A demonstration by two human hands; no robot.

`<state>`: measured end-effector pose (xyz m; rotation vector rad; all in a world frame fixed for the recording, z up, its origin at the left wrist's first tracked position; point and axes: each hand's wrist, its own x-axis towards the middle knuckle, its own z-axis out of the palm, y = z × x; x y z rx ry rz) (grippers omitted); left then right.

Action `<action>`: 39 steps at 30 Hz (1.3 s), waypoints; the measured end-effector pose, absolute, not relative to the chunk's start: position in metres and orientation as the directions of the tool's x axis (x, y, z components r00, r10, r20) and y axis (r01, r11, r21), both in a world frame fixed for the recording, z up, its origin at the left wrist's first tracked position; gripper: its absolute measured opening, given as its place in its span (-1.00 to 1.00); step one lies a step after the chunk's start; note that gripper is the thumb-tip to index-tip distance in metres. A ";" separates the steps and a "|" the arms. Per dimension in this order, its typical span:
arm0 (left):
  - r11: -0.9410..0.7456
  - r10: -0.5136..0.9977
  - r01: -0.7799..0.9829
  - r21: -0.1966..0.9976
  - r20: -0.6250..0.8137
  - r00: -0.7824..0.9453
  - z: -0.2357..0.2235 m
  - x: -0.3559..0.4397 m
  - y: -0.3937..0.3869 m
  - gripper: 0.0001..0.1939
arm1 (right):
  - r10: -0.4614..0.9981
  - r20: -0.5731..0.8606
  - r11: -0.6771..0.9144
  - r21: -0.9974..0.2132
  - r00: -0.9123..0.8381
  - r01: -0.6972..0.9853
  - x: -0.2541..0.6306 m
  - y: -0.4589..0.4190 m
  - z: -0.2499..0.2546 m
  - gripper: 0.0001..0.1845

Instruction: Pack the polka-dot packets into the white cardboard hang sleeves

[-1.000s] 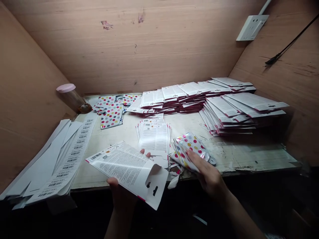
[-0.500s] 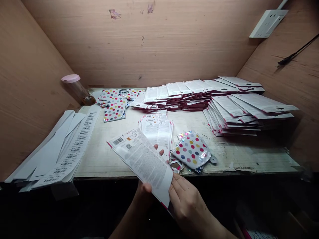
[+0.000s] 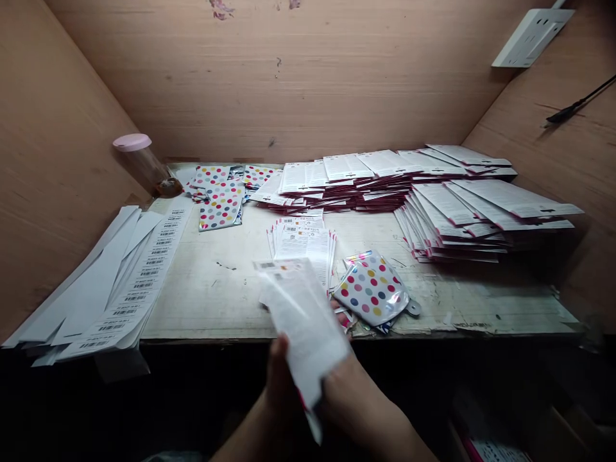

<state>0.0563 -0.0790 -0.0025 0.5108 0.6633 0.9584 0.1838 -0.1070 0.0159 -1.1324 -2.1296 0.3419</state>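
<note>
A flat white printed card envelope (image 3: 308,327), blurred by motion, is tilted in front of me over the table's front edge. My left hand (image 3: 279,369) is closed around it, thumb on its left side, with fingertips showing past its right edge. My right hand (image 3: 342,385) is at the envelope's lower, open end; its fingers are hidden by the envelope, so I cannot tell what they hold. Just right of it lie shiny polka-dot packets (image 3: 373,292), a small stack with a grey round tab. Behind the envelope, a fanned stack of similar printed envelopes (image 3: 308,247) lies on the table.
Long stacks of white envelopes (image 3: 366,168) line the back, with another pile (image 3: 462,212) at right. More polka-dot packets (image 3: 221,202) lie back left beside a pink-lidded bottle (image 3: 144,163). Barcode label sheets (image 3: 144,282) overhang the left front edge. Wooden walls enclose the table (image 3: 202,289).
My right hand has left the polka-dot packets and moved to the envelope's open end. The envelope, in my left hand, has shifted right and turned steeper. The view has tilted a little.
</note>
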 end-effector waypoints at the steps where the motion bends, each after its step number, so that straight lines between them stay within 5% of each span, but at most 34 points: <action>1: 0.488 0.873 -0.592 0.642 -0.351 0.340 -0.001 0.046 -0.070 -0.20 | 0.782 0.441 0.622 -0.496 -0.441 0.606 0.190 -0.113 0.024 -0.41; 5: 0.372 0.917 -0.418 0.829 -0.397 0.028 -0.004 0.013 -0.030 -0.40 | 0.805 0.404 0.593 -0.571 -0.434 0.568 0.220 -0.118 0.039 -0.61; 9: 0.072 0.982 0.108 0.992 -0.052 -0.183 -0.024 0.016 -0.028 -0.10 | 0.886 0.449 0.418 -0.664 -0.116 0.620 0.217 -0.082 -0.001 -0.71; 11: -0.122 0.930 0.515 0.849 0.279 -0.240 -0.032 0.019 -0.039 -0.04 | 0.873 0.478 0.427 -0.650 -0.099 0.629 0.208 -0.064 -0.027 -0.71; 13: -0.314 0.871 0.752 0.579 0.492 -0.015 -0.036 0.017 -0.051 -0.24 | 0.871 0.487 0.419 -0.657 -0.072 0.627 0.203 -0.053 -0.046 -0.72; 15: -0.516 0.820 0.757 0.400 0.487 0.302 -0.040 0.010 -0.059 -0.47 | 0.878 0.476 0.397 -0.676 -0.044 0.621 0.202 -0.049 -0.054 -0.77; 18: -0.648 0.748 0.705 0.289 0.414 0.519 -0.048 0.001 -0.063 -0.41 | 0.894 0.445 0.384 -0.693 -0.056 0.611 0.205 -0.048 -0.056 -0.85; 26: -0.644 0.721 0.745 0.177 0.467 0.512 -0.062 0.004 -0.062 -0.39 | 0.907 0.419 0.359 -0.731 -0.033 0.580 0.204 -0.044 -0.055 -0.88; 33: -0.638 0.727 0.748 0.185 0.464 0.505 -0.061 0.004 -0.063 -0.41 | 0.888 0.420 0.392 -0.484 -0.186 0.782 0.202 -0.034 -0.058 -0.79; 39: -0.641 0.728 0.735 0.221 0.480 0.490 -0.064 0.003 -0.063 -0.24 | 0.875 0.417 0.424 -0.410 -0.248 0.807 0.202 -0.044 -0.054 -0.77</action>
